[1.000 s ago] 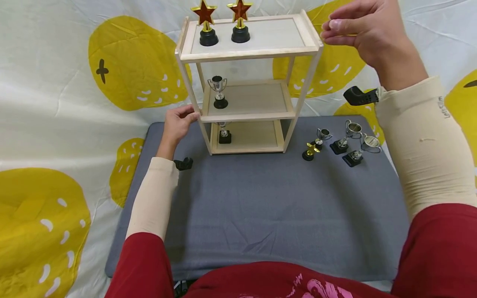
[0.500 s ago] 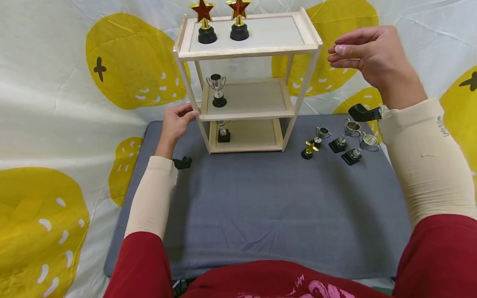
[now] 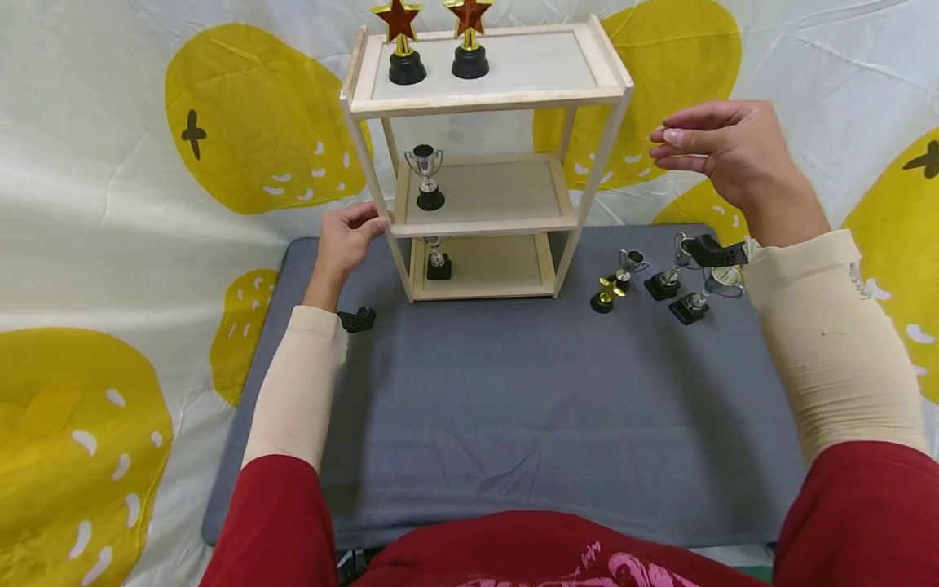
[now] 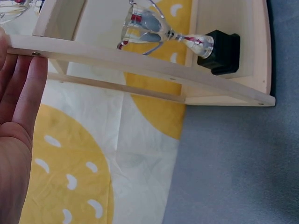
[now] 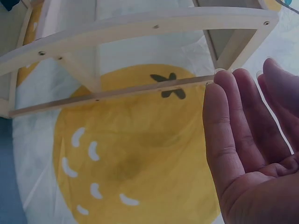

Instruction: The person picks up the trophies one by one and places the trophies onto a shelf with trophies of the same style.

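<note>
My left hand [image 3: 343, 249] pinches the left front post of a three-tier wooden shelf [image 3: 480, 226], at the height of its middle tier. In the left wrist view, the fingers [image 4: 29, 88] lie against the wooden post. My right hand [image 3: 734, 159] is in the air to the right of the shelf, its fingers relaxed and holding nothing. Two star trophies [image 3: 406, 67] [image 3: 469, 62] stand on the top tier's left half. A silver cup trophy [image 3: 429, 196] stands on the middle tier, and another cup trophy [image 3: 439, 267] on the bottom tier, its top partly hidden by the shelf edge.
On the grey table [image 3: 513, 408], right of the shelf, stand a small gold star trophy [image 3: 603, 302], a small silver cup [image 3: 632, 262] and two larger silver cups [image 3: 663, 284] [image 3: 689, 307]. My right wrist's camera mount overlaps one. A patterned cloth [image 3: 95, 244] hangs behind.
My right hand has come down from beside the top tier, staying right of the shelf. The left hand keeps its hold on the post, and the trophies have stayed in place.
</note>
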{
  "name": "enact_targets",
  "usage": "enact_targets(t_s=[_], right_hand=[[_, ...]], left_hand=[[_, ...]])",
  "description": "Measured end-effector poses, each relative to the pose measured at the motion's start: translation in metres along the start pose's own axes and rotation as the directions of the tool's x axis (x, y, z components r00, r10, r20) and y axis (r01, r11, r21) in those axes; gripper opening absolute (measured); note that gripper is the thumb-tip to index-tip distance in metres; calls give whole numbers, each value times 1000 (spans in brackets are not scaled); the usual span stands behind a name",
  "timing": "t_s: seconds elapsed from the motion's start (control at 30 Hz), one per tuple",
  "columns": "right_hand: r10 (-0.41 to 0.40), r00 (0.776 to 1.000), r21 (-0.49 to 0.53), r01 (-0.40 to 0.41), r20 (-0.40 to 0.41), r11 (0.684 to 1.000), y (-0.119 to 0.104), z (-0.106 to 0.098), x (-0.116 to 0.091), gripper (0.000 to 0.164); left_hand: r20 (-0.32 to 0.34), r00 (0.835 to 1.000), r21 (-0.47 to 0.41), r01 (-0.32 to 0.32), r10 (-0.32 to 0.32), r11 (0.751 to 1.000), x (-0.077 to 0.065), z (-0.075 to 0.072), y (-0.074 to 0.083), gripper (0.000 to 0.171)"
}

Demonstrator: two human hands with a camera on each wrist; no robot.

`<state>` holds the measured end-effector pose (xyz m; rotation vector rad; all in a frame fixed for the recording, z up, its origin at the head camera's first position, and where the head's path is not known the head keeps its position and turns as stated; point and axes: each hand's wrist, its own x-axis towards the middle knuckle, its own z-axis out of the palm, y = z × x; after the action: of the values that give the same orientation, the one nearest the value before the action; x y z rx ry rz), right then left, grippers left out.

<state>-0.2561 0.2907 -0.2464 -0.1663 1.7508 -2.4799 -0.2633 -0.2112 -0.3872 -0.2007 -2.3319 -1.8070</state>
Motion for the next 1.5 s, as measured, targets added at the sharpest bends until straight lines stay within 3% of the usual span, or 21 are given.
enact_targets(t_s=[0.23, 0.53, 0.77, 1.1, 1.5], right_hand=[[45, 999, 59, -44, -17, 997, 15, -14, -5, 21], [100, 994, 105, -96, -41, 990, 34, -29, -10, 24], [104, 993, 128, -97, -48, 987, 57, -44, -17, 22], [186, 968, 124, -167, -167, 978, 94, -67, -32, 23], [202, 965, 162, -175, -166, 971, 122, -82, -42, 21]], left_hand=[[15, 1000, -3, 11, -11, 1000, -7, 1, 20, 29], [13, 1000, -3, 22, -22, 1000, -8, 1, 21, 31], [13, 1000, 9, -4, 3, 1000, -7, 1, 21, 30], [10, 1000, 15, -3, 2, 1000, -7, 2, 20, 29], [4, 1000, 10, 13, -13, 1000, -7, 1, 20, 29]])
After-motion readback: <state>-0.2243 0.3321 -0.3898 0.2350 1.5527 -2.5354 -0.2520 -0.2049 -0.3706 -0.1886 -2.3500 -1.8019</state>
